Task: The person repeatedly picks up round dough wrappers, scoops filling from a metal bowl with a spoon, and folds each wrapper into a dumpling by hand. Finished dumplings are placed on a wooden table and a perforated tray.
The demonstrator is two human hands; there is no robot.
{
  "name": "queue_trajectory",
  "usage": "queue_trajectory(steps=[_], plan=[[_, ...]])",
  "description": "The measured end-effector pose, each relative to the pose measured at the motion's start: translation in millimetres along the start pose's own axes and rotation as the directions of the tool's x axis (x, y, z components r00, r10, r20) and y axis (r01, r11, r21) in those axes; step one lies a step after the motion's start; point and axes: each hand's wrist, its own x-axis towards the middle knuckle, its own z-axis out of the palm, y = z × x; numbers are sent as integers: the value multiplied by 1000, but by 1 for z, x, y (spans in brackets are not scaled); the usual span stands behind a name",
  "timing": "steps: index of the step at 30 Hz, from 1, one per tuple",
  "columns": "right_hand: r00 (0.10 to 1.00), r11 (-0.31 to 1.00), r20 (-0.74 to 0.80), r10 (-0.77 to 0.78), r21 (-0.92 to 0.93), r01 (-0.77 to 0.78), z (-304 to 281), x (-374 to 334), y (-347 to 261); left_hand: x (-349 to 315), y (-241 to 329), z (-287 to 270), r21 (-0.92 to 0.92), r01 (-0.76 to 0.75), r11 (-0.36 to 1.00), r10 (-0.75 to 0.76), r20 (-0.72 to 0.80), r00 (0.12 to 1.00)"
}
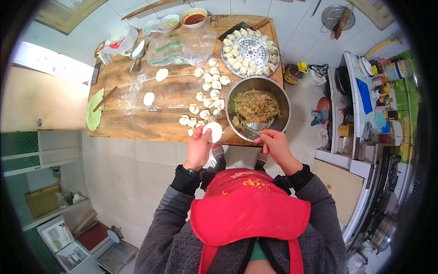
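A round white dumpling wrapper (213, 132) lies across the fingers of my left hand (199, 148), its thumb pressed on top. My right hand (277, 147) pinches the thin metal handle of a spoon (252, 131); the far end carries a clump of filling inside the bowl. That large steel bowl (286, 98) stands at the table's front edge with minced filling (258, 106) in it. Left of the bowl, several folded dumplings (214, 94) sit in loose rows on the wooden table. Two flat wrappers (149, 98) lie farther left.
Behind the bowl, a perforated metal tray (252, 49) carries a ring of dumplings, partly over a dark cleaver (235, 31). A plastic bag (182, 48) and a bowl of red sauce (194, 18) are at the back. A thin stick (105, 99) rests on green cloth (94, 109) at left.
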Motion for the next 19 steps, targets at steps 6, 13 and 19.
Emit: queue_trajectory(steps=[6, 13, 19], plan=[[998, 986, 55, -13, 167, 3, -7, -7, -14, 5, 0, 18, 58, -6, 998, 6, 0, 1000], [987, 975, 65, -149, 173, 136, -11, -40, -53, 17, 0, 56, -86, 94, 992, -90, 51, 995], [919, 892, 16, -393, -234, 386, -13, -61, -57, 15, 7, 84, -147, 191, 970, -153, 238, 959]])
